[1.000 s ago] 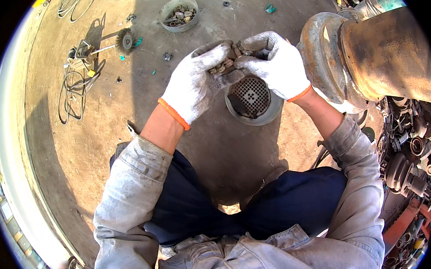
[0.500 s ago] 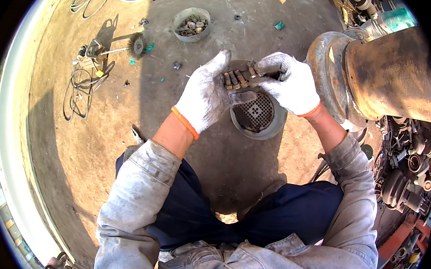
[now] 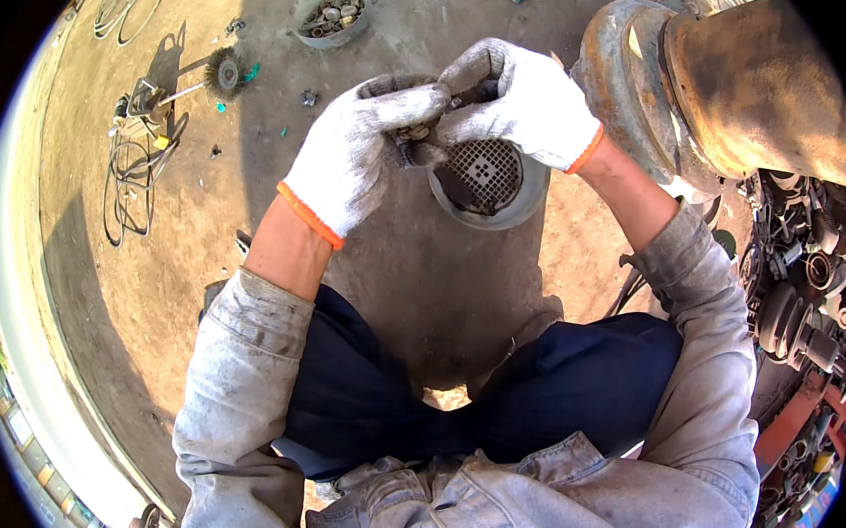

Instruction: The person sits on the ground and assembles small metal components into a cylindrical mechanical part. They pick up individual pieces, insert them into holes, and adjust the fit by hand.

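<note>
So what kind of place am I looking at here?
Probably an outdoor repair or scrap yard: bare dirt ground, a big rusty drum-shaped part, a heap of greasy metal parts, and a bowl of small hardware.

Knitted cloth gloves, white and soiled, cover the left hand [image 3: 352,156] and right hand [image 3: 527,105]. At two o'clock, the big drum [image 3: 749,86] is rusty, rough metal; the floor [image 3: 422,274] is matt concrete.

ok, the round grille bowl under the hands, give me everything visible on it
The round bowl is a grey, metal-looking shallow dish with a dark perforated grid inside and a solid cross-shaped patch at its centre. It sits upright on the dusty concrete floor, just left of the big rusty drum. The gloved left hand and right hand hover over its upper rim, holding a small dark part; neither clearly touches the bowl. Its top edge is hidden by them.
</note>
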